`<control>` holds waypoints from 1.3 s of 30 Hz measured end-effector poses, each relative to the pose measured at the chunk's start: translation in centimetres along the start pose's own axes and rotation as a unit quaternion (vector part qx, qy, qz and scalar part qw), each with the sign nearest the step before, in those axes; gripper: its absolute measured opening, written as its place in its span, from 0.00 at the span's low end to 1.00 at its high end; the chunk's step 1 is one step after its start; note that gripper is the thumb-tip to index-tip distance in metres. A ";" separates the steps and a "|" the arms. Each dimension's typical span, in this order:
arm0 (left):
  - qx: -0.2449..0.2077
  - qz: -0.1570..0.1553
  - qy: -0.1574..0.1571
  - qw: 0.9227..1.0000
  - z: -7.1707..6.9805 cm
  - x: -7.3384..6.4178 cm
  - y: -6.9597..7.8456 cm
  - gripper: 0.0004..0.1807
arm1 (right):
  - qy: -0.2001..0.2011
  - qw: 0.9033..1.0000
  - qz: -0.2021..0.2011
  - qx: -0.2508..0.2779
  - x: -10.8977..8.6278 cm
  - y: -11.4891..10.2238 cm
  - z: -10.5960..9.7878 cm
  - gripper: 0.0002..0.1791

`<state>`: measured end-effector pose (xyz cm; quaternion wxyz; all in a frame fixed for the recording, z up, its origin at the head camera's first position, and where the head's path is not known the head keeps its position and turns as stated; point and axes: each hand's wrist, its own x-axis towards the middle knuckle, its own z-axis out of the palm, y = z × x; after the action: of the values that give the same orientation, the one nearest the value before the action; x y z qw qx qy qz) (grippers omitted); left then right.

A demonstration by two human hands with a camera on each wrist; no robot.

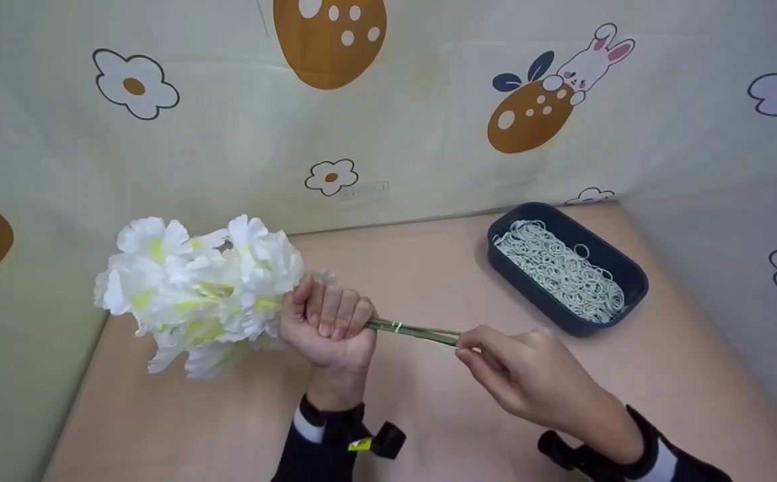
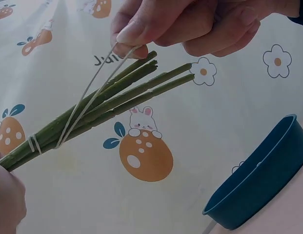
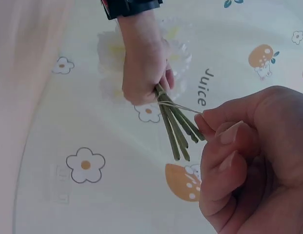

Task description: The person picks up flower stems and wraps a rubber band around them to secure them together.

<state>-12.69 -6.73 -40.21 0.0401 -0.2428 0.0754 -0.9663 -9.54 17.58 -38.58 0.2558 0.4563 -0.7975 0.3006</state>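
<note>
My left hand (image 1: 331,321) grips a bunch of artificial white flowers (image 1: 207,288) by the stems, just below the blooms. The green stems (image 2: 117,95) stick out past the fist toward the right and spread slightly at their cut ends. A pale rubber band (image 2: 88,97) loops round the stems and is stretched out from them. My right hand (image 1: 529,375) pinches the far end of that band between thumb and forefinger, beside the stem ends. Nearer the left fist, turns of band (image 2: 34,144) lie snug round the stems.
A dark blue tub (image 1: 632,281) holding many pale rubber bands (image 1: 562,271) stands at the back right of the table (image 1: 428,402). Behind the table hangs a printed cloth (image 1: 401,134) with flowers, a rabbit and orange fruit shapes.
</note>
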 end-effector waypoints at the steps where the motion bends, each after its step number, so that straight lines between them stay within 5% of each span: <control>1: -0.001 -0.001 -0.001 1.000 -0.1 0.0 0.0 0.30 | -0.001 1.000 0.002 -0.002 0.0 0.2 -0.2 0.18; 20: -0.003 0.006 0.005 1.000 0.3 0.1 0.3 0.29 | 0.013 0.995 -0.025 -0.098 0.2 1.7 -1.4 0.23; 39: -0.011 -0.019 0.022 1.000 0.5 0.2 0.3 0.29 | -0.005 0.997 -0.005 -0.082 0.4 3.8 -1.6 0.22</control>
<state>-12.61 -7.13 -39.75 0.0169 -0.2235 0.0823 -0.9711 -12.84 20.00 -38.15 0.2895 0.4391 -0.8186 0.2309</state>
